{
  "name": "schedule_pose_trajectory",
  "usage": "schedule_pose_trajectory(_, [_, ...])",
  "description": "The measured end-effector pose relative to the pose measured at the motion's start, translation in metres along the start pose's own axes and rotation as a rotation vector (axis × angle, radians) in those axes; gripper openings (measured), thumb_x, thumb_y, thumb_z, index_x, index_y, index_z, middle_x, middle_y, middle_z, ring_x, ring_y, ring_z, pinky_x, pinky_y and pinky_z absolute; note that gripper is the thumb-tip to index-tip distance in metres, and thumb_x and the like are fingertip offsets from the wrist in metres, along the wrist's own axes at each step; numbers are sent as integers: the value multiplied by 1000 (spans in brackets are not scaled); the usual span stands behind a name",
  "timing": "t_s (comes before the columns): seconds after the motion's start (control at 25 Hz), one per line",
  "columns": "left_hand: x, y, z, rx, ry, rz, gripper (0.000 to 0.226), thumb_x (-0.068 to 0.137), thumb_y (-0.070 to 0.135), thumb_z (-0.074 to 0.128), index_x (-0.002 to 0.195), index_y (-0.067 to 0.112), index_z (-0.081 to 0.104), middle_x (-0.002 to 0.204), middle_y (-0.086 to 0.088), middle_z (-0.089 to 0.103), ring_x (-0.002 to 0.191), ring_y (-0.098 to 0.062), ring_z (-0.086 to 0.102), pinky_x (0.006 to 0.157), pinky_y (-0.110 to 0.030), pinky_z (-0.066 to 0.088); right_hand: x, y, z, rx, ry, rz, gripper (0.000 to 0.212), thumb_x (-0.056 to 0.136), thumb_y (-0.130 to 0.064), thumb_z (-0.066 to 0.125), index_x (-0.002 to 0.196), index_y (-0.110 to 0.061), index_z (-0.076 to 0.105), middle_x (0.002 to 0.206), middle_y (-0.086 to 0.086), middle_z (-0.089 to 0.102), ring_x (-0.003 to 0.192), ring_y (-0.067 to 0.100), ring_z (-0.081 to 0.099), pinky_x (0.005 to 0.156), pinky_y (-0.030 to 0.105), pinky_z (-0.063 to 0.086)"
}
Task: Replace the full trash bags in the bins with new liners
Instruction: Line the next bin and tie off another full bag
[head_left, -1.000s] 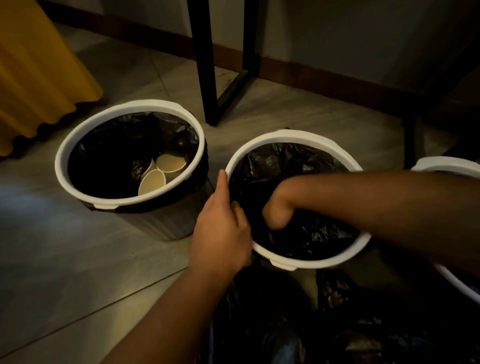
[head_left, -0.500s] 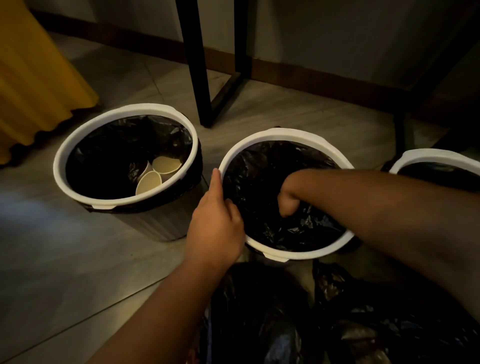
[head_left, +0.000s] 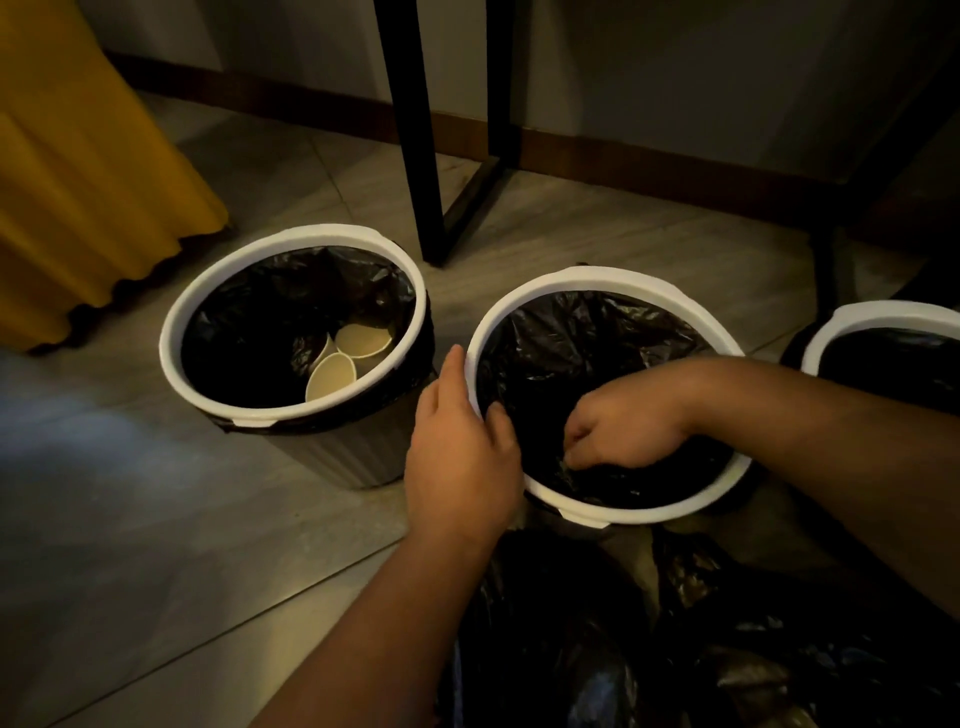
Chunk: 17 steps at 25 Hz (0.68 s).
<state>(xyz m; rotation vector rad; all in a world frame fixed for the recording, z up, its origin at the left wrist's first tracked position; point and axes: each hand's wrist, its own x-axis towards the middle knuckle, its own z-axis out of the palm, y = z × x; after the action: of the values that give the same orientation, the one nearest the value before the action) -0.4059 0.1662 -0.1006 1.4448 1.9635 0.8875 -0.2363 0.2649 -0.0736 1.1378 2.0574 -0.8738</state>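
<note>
The middle bin (head_left: 608, 278) stands right of centre in the frame, on the tiled floor (head_left: 130, 519). A white rim ring runs round its top. A black liner (head_left: 571, 343) fills its inside and lies crumpled against the walls.

The left hand (head_left: 462, 457) grips the bin's rim at its left side. The thumb lies straight along the outside of the ring. The fingers are curled over the ring and reach inside.

The right hand (head_left: 628, 431) is inside the bin, low and near its front wall. Its fingers are curled together and bunched on the black liner. The fingertips are partly hidden in the dark plastic.

The left bin (head_left: 291, 236) stands just beside the middle bin, left of centre. It is also lined in black plastic and holds paper cups (head_left: 332, 376).

The right bin (head_left: 883, 312) is cut off at the right edge.

Black bags (head_left: 675, 649) lie heaped along the bottom of the frame, below the middle bin.

Black table legs (head_left: 410, 130) rise at top centre. A yellow curtain (head_left: 78, 182) hangs at upper left.
</note>
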Motion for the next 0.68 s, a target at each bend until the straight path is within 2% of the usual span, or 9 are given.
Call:
schedule_pose_trajectory(0.08, [-5,-2,2,-59,57,-26,55,104,28,59,156,30,43,144,2,54,113,-5,53,90,-13,38,7,-12,20,-72,-104,-1,23,103,-40,53,105,-22,67,91,-9,58,86,14,58,72,31,44])
schedule_pose_trajectory(0.16, [-7,-2,4,-137,61,-62,48,104,26,59,150,30,48,133,0,57,108,-10,58,92,-28,50,20,-22,35,-140,-214,2,23,103,-33,57,90,-16,63,86,-6,54,86,19,57,79,32,44])
schedule_pose_trajectory(0.24, [-7,1,5,-158,56,-79,45,105,24,58,148,30,47,128,-2,58,109,-18,61,98,-43,54,28,-23,38,-142,-229,16,28,102,-31,60,76,-20,59,84,-5,55,87,21,57,83,34,45])
schedule_pose_trajectory(0.32, [-6,2,2,-162,28,-75,45,105,26,58,149,30,46,127,-3,59,111,-22,62,99,-46,54,25,-19,33,-113,-134,35,28,101,-29,58,74,-26,58,84,-5,57,85,20,59,80,33,46])
schedule_pose_trajectory(0.44, [-5,-6,-6,-216,-72,-71,45,106,35,58,149,33,45,124,0,63,114,-25,64,97,-50,57,7,-7,26,53,120,13,30,103,-33,56,75,-28,67,81,-7,66,77,12,62,67,29,45])
schedule_pose_trajectory(0.48, [-6,-8,-8,-206,-84,-62,45,106,37,58,149,32,47,123,1,64,116,-25,64,98,-49,56,-2,-4,26,153,212,4,29,102,-35,58,77,-30,72,79,-8,70,76,9,64,67,28,46])
schedule_pose_trajectory(0.6, [-10,-11,-18,-105,-36,-27,44,102,37,63,144,25,54,129,0,62,118,-20,62,99,-31,48,-26,-2,35,339,415,-35,20,100,-37,64,86,-33,78,81,-20,74,76,-1,68,76,30,55])
schedule_pose_trajectory(0.68, [-14,-11,-24,-74,-28,-2,34,98,32,66,132,26,64,122,3,61,107,-18,65,97,-32,50,-35,-5,42,381,482,-49,14,98,-36,66,91,-36,78,85,-22,75,79,-6,68,79,27,57])
